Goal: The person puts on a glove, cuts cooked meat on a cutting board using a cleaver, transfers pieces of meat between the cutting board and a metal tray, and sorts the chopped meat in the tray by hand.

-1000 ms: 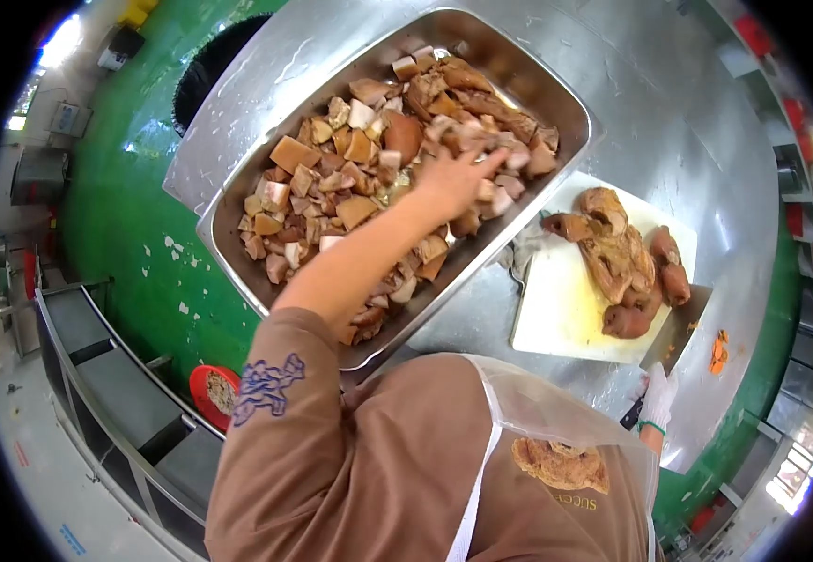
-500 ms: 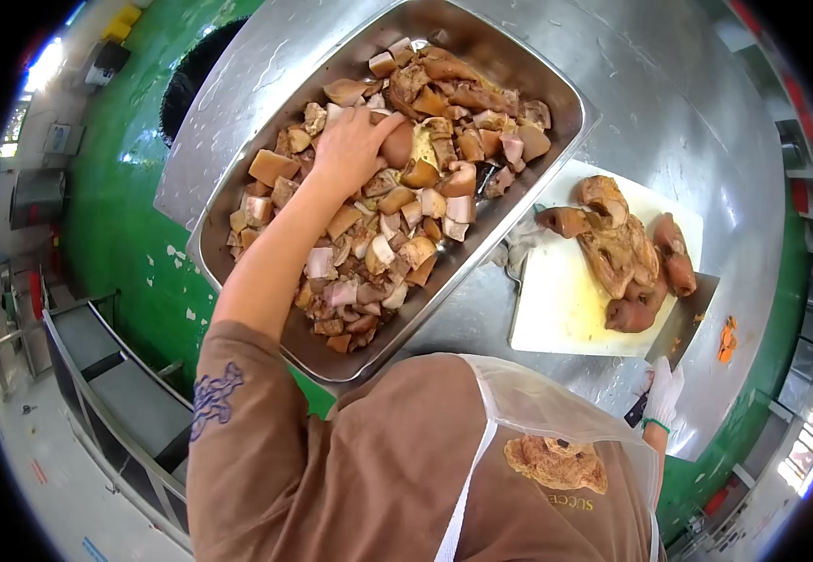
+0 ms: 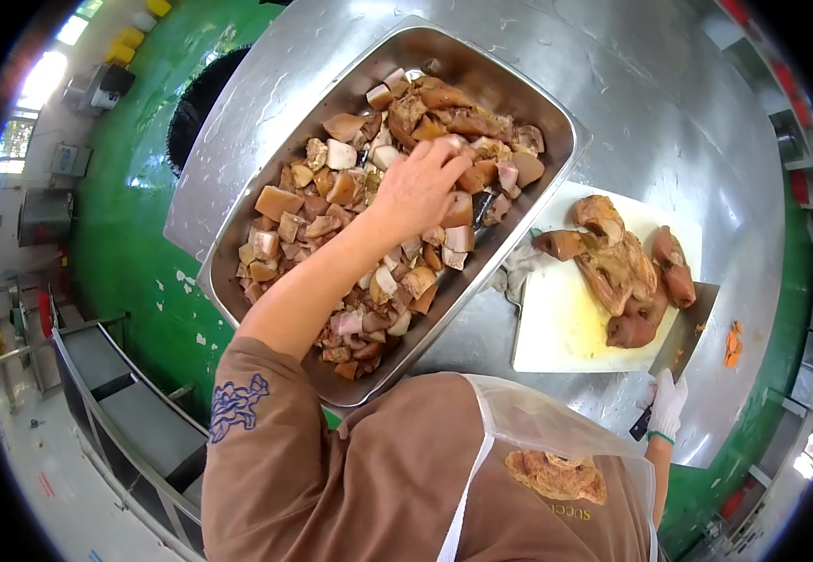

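A deep metal tray [image 3: 509,75] holds many chunks of cooked meat [image 3: 341,155]. My bare left hand [image 3: 419,185] is in the tray, palm down, its fingers curled round meat pieces near the far right part; the fingertips are partly hidden. At the lower right, my right hand [image 3: 669,405], in a white glove, grips the dark handle of a broad cleaver [image 3: 686,328]. The blade lies beside a white cutting board [image 3: 547,328]. Larger cooked meat pieces [image 3: 620,262] rest on the board, with a separate piece [image 3: 672,265] near its right edge.
A grey cloth [image 3: 517,272] lies between tray and board. Orange scraps [image 3: 733,345] are on the metal table [image 3: 669,122] right of the cleaver. A black-lined bin [image 3: 191,117] stands beyond the table's left edge, and metal framing [image 3: 135,412] is at lower left.
My left hand went from the tray's right part to the brown piece at its upper left, then back right. Meat pieces have shifted about. My right hand stays at the cleaver handle.
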`<state>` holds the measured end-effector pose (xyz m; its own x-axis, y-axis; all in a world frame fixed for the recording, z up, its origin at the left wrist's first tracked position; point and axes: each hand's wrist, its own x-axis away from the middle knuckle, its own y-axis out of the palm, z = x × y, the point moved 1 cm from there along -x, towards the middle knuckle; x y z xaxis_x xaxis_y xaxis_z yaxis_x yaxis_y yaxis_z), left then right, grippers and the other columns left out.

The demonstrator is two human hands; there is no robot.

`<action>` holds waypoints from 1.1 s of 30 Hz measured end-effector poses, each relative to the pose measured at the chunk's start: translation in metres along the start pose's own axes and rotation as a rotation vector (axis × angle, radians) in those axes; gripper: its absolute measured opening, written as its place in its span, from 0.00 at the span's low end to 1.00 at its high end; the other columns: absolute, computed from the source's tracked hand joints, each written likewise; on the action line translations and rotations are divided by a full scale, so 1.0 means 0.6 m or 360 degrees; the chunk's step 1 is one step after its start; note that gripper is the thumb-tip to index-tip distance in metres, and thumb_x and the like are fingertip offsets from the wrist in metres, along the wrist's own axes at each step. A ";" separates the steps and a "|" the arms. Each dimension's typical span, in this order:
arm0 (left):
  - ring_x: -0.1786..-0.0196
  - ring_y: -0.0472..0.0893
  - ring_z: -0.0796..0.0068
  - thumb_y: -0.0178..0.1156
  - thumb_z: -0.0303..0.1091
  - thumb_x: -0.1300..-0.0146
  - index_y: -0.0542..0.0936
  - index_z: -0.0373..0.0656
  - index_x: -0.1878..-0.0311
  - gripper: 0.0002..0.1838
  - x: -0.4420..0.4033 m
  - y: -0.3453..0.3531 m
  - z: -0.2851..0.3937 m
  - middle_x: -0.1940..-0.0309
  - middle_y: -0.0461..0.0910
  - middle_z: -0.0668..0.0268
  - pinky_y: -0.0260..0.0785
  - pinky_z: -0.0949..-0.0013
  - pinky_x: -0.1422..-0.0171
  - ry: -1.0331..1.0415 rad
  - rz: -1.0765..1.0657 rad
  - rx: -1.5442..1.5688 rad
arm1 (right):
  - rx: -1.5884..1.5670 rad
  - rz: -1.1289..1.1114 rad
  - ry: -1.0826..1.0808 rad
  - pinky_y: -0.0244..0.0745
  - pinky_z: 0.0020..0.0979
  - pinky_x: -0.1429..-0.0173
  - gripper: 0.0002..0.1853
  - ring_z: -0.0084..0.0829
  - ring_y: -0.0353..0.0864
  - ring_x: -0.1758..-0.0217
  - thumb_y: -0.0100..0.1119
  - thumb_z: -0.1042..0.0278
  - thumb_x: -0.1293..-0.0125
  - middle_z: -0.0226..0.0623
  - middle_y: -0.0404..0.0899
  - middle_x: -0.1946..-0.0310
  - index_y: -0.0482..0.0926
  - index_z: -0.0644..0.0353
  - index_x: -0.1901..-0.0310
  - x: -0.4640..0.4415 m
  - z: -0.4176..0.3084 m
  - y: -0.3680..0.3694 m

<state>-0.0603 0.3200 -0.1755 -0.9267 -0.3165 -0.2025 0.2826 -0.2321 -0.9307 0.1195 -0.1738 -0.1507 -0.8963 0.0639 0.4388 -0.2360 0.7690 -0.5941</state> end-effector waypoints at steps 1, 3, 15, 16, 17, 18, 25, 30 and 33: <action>0.38 0.71 0.60 0.61 0.30 0.43 0.76 0.53 0.43 0.22 -0.003 0.003 -0.007 0.44 0.71 0.62 0.73 0.61 0.42 -0.0018 -0.0025 -0.0179 | 0.0022 0.0023 -0.0006 0.69 0.31 0.86 0.12 0.24 0.64 0.88 0.52 0.61 0.34 0.31 0.65 0.82 0.70 0.60 0.56 -0.001 0.003 0.000; 0.41 0.72 0.56 0.61 0.25 0.47 0.75 0.52 0.45 0.24 -0.010 0.031 -0.047 0.46 0.70 0.60 0.75 0.56 0.47 -0.0020 -0.0055 -0.0238 | 0.0041 0.0053 -0.0002 0.70 0.31 0.86 0.12 0.24 0.64 0.88 0.52 0.61 0.35 0.31 0.65 0.82 0.71 0.60 0.56 -0.002 0.003 -0.004; 0.56 0.81 0.57 0.67 0.36 0.44 0.76 0.41 0.52 0.18 -0.067 0.007 0.039 0.59 0.79 0.55 0.75 0.61 0.52 -0.0358 0.0623 0.0636 | 0.0074 -0.0041 0.0009 0.72 0.27 0.82 0.13 0.22 0.66 0.85 0.48 0.63 0.32 0.33 0.69 0.78 0.71 0.64 0.56 0.012 -0.010 -0.009; 0.55 0.81 0.59 0.67 0.37 0.42 0.76 0.40 0.52 0.18 -0.071 0.005 0.080 0.58 0.79 0.56 0.75 0.61 0.51 -0.0182 0.0531 0.0798 | 0.0051 -0.0034 0.0038 0.72 0.27 0.82 0.13 0.22 0.66 0.85 0.49 0.62 0.32 0.34 0.69 0.77 0.71 0.64 0.55 0.015 -0.016 -0.008; 0.53 0.81 0.59 0.66 0.38 0.40 0.75 0.39 0.50 0.19 -0.077 0.018 0.119 0.55 0.78 0.57 0.74 0.61 0.48 -0.0115 0.0233 0.0947 | 0.0037 -0.0016 0.0062 0.72 0.27 0.83 0.13 0.22 0.66 0.86 0.49 0.63 0.32 0.34 0.69 0.78 0.70 0.64 0.54 0.014 -0.009 -0.013; 0.51 0.81 0.59 0.64 0.39 0.37 0.74 0.39 0.48 0.19 -0.086 0.026 0.155 0.52 0.77 0.57 0.73 0.60 0.45 -0.0047 -0.0051 0.1062 | 0.0007 -0.0016 0.0067 0.72 0.27 0.84 0.13 0.22 0.66 0.86 0.49 0.63 0.32 0.34 0.69 0.78 0.70 0.64 0.53 0.007 -0.007 -0.008; 0.33 0.68 0.55 0.59 0.28 0.41 0.70 0.39 0.39 0.25 -0.162 -0.004 0.123 0.36 0.68 0.54 0.57 0.59 0.25 0.0107 0.0060 0.0676 | -0.0068 -0.0034 0.0048 0.72 0.30 0.86 0.13 0.23 0.63 0.90 0.51 0.63 0.34 0.33 0.67 0.80 0.71 0.60 0.52 -0.011 0.010 -0.011; 0.34 0.70 0.66 0.64 0.27 0.50 0.71 0.53 0.41 0.30 -0.167 0.039 -0.113 0.43 0.74 0.66 0.55 0.36 0.31 0.0059 -0.0310 -0.0480 | -0.0061 -0.0057 0.0035 0.72 0.28 0.86 0.14 0.24 0.67 0.89 0.48 0.65 0.33 0.36 0.70 0.77 0.71 0.66 0.52 -0.002 0.001 -0.016; 0.40 0.74 0.63 0.62 0.25 0.49 0.74 0.50 0.49 0.22 -0.192 -0.012 -0.123 0.50 0.78 0.67 0.56 0.43 0.29 0.0036 -0.0611 -0.0561 | -0.0071 -0.0044 0.0025 0.71 0.27 0.86 0.15 0.24 0.67 0.89 0.49 0.64 0.33 0.37 0.70 0.77 0.71 0.66 0.52 0.002 -0.007 -0.012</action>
<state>0.0260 0.4259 -0.1682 -0.9535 -0.2485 0.1707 -0.1757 -0.0022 -0.9844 0.1221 -0.1767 -0.1430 -0.8837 0.0517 0.4653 -0.2434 0.7982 -0.5510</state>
